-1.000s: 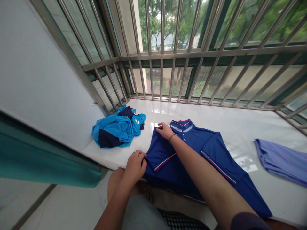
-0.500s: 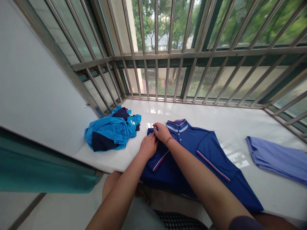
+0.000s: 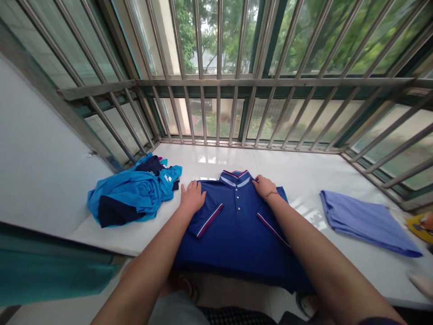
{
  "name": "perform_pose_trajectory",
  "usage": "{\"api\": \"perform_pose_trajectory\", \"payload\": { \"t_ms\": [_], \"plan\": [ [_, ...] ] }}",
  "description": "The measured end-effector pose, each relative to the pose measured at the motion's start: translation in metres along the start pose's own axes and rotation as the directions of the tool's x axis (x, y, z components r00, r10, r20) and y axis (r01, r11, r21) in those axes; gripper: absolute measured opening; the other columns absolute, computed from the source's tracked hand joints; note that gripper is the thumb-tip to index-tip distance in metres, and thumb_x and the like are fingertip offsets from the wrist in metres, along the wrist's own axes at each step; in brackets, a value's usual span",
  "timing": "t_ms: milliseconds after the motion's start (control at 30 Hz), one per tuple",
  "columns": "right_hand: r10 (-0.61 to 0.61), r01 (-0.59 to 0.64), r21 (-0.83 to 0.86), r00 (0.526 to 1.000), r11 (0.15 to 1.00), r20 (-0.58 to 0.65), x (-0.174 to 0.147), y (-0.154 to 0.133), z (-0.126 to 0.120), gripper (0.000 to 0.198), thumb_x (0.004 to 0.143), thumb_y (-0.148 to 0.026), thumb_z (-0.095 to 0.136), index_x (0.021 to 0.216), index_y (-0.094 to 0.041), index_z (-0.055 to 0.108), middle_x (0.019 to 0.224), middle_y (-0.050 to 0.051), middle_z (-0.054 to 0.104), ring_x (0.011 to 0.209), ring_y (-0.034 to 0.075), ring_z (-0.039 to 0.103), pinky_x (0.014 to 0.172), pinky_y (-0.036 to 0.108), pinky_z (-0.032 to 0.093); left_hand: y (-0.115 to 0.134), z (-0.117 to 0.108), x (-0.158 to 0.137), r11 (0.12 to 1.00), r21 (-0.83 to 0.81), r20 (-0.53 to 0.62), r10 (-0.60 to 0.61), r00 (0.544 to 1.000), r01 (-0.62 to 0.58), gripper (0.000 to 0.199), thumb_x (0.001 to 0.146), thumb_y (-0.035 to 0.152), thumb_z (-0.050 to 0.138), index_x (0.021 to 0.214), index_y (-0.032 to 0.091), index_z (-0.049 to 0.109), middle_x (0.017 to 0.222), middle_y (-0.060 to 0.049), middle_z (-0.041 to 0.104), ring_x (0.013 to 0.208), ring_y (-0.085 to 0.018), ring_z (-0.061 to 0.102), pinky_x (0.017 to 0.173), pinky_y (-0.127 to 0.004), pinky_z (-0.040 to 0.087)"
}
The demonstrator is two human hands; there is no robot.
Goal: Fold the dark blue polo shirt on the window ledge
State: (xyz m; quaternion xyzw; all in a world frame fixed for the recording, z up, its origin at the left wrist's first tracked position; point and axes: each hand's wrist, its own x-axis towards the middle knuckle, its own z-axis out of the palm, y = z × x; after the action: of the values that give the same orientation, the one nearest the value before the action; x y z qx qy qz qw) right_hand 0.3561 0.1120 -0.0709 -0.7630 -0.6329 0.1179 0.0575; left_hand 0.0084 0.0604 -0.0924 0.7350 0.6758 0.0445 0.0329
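A dark blue polo shirt [image 3: 233, 234] lies front up, its collar toward the window and its lower part hanging over the near edge. Both short sleeves are turned inward over the front, showing red and white trim. My left hand [image 3: 193, 196] rests on the shirt's left shoulder, fingers stretched out and thumb apart. Close to the collar's right side, my right hand [image 3: 265, 186] pinches the shoulder cloth between thumb and fingers. A bracelet circles that wrist, and the right forearm covers part of the shirt's right side.
A heap of bright blue and navy clothing [image 3: 125, 194] sits left on the white ledge [image 3: 216, 158]. To the right lies a folded lavender cloth [image 3: 367, 221], with a yellow object [image 3: 421, 227] beyond it. Metal bars [image 3: 218, 113] stand along the window behind.
My right hand has moved from the left shoulder to the right shoulder and pinches cloth there. The right side of the shirt is drawn inward. The view has shifted rightward.
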Motion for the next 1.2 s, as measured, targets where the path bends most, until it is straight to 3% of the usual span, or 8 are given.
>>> {"api": "perform_pose_trajectory", "payload": {
  "t_ms": [167,300,467,600,833,1000,1067,1200],
  "plan": [
    [0.069,-0.069,0.012,0.998,0.998,0.005,0.006,0.003,0.006,0.034,0.11,-0.041,0.049,0.127,-0.019,0.069,0.128,0.019,0.076,0.12,0.032,0.072,0.1,0.045,0.053,0.048,0.003,0.032,0.969,-0.112,0.036,0.227,0.973,-0.222,0.056,0.112,0.045,0.04,0.162,0.022,0.053,0.174,-0.013,0.044,0.163,-0.031,0.036,0.135,-0.057,0.02],
    [0.057,-0.057,0.049,0.998,0.997,-0.005,0.012,0.0,0.007,0.043,0.11,-0.044,0.043,0.127,-0.017,0.073,0.136,0.021,0.072,0.125,0.035,0.07,0.103,0.048,0.053,0.066,0.009,0.065,0.972,-0.173,0.069,0.171,0.983,-0.157,0.052,0.11,0.05,0.045,0.152,0.024,0.062,0.169,-0.016,0.051,0.157,-0.036,0.044,0.128,-0.06,0.033],
    [-0.037,0.033,0.112,0.999,0.993,0.038,0.026,-0.001,0.003,0.047,0.11,-0.047,0.041,0.124,-0.022,0.079,0.136,0.016,0.074,0.122,0.032,0.071,0.102,0.045,0.053,0.067,0.005,0.114,0.964,-0.237,0.047,0.135,0.99,-0.12,0.037,0.09,0.052,0.079,0.108,0.02,0.081,0.128,-0.017,0.075,0.125,-0.035,0.069,0.105,-0.041,0.054],
    [-0.141,0.127,0.173,0.987,0.977,0.07,0.033,0.003,-0.003,0.038,0.107,-0.047,0.053,0.111,-0.021,0.081,0.114,0.011,0.081,0.104,0.025,0.074,0.089,0.033,0.053,0.067,-0.005,0.132,0.925,-0.352,0.056,0.174,0.983,-0.144,0.018,0.091,0.038,0.076,0.096,0.021,0.078,0.098,-0.007,0.08,0.096,-0.025,0.076,0.084,-0.033,0.058],
    [-0.352,0.363,0.213,0.932,0.907,-0.09,-0.018,0.029,-0.032,0.022,0.097,-0.022,0.063,0.116,-0.02,0.074,0.113,0.008,0.076,0.106,0.022,0.068,0.095,0.031,0.05,0.042,-0.041,0.074,0.777,-0.434,-0.122,0.45,0.884,-0.456,0.02,0.097,0.025,0.062,0.111,0.025,0.076,0.11,-0.004,0.08,0.109,-0.023,0.072,0.104,-0.036,0.054],
    [-0.712,0.712,0.042,0.702,0.701,-0.011,-0.091,0.07,-0.028,0.046,0.089,-0.004,0.054,0.123,-0.025,0.075,0.121,0.01,0.073,0.112,0.025,0.064,0.104,0.04,0.048,0.012,-0.043,-0.011,0.682,-0.166,-0.056,0.714,0.697,-0.712,0.037,0.101,0.013,0.051,0.118,0.028,0.079,0.129,-0.008,0.078,0.124,-0.027,0.068,0.117,-0.046,0.046],
    [-0.739,0.74,-0.023,0.672,0.672,0.044,-0.108,0.084,-0.024,0.052,0.09,-0.004,0.051,0.132,-0.026,0.073,0.124,0.01,0.072,0.113,0.026,0.064,0.104,0.042,0.049,0.004,-0.038,-0.031,0.699,-0.131,-0.031,0.706,0.708,-0.703,0.042,0.1,0.01,0.05,0.125,0.027,0.078,0.136,-0.008,0.076,0.128,-0.027,0.066,0.118,-0.047,0.046],
    [-0.661,0.659,-0.071,0.75,0.749,-0.016,-0.109,0.097,-0.029,0.044,0.094,-0.01,0.052,0.13,-0.024,0.075,0.128,0.01,0.073,0.12,0.028,0.063,0.11,0.043,0.049,-0.009,-0.034,-0.03,0.788,-0.144,-0.102,0.589,0.802,-0.598,0.047,0.099,0.009,0.046,0.133,0.024,0.075,0.14,-0.009,0.075,0.132,-0.027,0.066,0.12,-0.045,0.048]
  ]
}}
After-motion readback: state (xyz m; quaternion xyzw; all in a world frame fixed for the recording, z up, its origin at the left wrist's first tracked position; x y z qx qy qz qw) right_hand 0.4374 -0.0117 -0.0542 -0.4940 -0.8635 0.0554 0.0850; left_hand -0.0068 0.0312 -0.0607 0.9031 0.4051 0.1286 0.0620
